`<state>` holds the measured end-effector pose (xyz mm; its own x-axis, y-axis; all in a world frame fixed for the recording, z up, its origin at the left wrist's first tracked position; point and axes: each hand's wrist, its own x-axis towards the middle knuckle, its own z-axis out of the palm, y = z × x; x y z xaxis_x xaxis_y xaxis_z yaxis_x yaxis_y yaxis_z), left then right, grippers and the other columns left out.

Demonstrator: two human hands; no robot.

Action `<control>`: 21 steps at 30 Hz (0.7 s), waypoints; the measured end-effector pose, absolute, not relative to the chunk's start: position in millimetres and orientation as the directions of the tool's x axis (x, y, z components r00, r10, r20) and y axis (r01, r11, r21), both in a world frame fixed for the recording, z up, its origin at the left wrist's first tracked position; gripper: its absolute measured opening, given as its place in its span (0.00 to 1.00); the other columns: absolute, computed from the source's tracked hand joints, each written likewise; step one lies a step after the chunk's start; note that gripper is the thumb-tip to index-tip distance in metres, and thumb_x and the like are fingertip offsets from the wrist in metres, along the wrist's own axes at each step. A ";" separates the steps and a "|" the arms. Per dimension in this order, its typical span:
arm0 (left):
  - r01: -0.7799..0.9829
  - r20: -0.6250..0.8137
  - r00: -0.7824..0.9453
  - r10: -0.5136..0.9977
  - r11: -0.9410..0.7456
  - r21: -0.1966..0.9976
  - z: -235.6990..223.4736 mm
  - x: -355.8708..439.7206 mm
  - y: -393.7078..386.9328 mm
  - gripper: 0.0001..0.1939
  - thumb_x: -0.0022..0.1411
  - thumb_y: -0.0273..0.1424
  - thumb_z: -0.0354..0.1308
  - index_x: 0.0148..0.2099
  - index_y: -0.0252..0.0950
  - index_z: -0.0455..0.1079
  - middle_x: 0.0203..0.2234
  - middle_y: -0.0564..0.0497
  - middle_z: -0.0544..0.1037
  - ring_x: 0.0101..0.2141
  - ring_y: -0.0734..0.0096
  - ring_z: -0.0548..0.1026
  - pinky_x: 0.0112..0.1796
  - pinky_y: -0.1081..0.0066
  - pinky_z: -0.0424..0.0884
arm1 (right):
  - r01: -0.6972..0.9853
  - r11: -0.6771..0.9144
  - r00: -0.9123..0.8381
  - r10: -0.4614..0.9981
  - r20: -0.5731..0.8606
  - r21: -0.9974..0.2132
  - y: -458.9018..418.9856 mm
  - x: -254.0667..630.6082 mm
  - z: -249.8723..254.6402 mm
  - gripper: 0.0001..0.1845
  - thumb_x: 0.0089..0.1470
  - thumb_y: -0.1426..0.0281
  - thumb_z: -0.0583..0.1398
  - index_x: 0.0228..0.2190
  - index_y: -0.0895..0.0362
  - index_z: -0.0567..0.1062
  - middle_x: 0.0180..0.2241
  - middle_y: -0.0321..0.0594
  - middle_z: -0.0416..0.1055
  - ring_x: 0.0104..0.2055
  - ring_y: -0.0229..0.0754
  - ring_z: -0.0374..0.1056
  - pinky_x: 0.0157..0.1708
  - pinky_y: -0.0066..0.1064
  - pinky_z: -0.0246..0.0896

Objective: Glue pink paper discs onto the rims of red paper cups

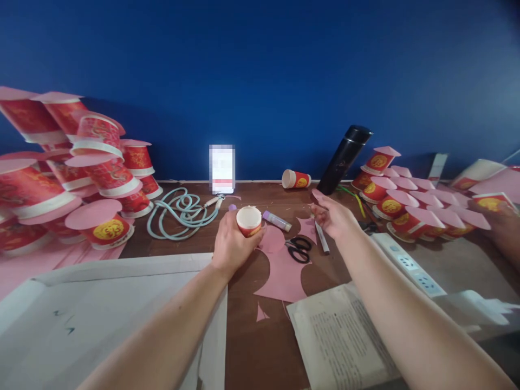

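My left hand [232, 238] is wrapped round a red and yellow paper cup [249, 218], its white round end facing up. Over the table to the right, my right hand [335, 215] has its thumb and fingers drawn together, with a small pink paper piece [317, 194] at the fingertips. Beside the cup lie a glue stick [277, 221], a purple cap [232, 207] and a pink paper disc [273, 240]. Black-handled scissors [299, 250] rest on a cut pink sheet [284, 276]. A white marker-like stick [322, 238] lies below my right hand.
Stacked red cups with pink discs [99, 173] rise at left; more cups [406, 200] stand at right. A black bottle [345, 160] leans against the wall near a lying cup [296, 179]. Nearby are a cable [179, 216], lit phone [222, 168], power strip [408, 265] and another person's hand [498, 225].
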<state>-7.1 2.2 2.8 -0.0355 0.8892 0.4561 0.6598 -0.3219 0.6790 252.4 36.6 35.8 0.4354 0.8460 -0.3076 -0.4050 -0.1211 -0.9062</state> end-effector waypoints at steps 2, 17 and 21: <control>0.669 0.477 -0.027 0.879 -0.338 0.662 1.2 -7.0 3.1 0.34 0.48 0.45 0.65 0.52 0.32 0.62 0.43 0.38 0.73 0.48 0.49 0.72 0.46 0.53 0.70 | -0.479 -0.107 0.430 0.837 -0.339 -0.871 50.3 266.5 35.0 0.14 0.48 0.80 0.59 0.39 0.60 0.75 0.28 0.39 0.73 0.22 0.30 0.68 0.15 0.15 0.61; 0.690 0.571 0.054 0.819 -0.444 0.571 -10.7 -8.2 8.1 0.29 0.50 0.43 0.64 0.50 0.36 0.61 0.42 0.42 0.73 0.47 0.53 0.73 0.46 0.55 0.70 | -0.531 -0.153 0.421 0.805 -0.417 -0.833 77.7 275.6 36.0 0.05 0.52 0.79 0.56 0.30 0.62 0.72 0.22 0.36 0.66 0.21 0.29 0.66 0.13 0.14 0.59; 0.676 0.572 0.060 0.818 -0.455 0.580 -11.0 -8.5 7.3 0.29 0.49 0.41 0.65 0.51 0.37 0.60 0.42 0.43 0.73 0.47 0.54 0.72 0.47 0.56 0.70 | -0.440 -0.131 0.477 0.804 -0.355 -0.888 71.8 269.1 35.7 0.09 0.49 0.81 0.58 0.33 0.62 0.74 0.24 0.38 0.69 0.20 0.28 0.64 0.12 0.14 0.56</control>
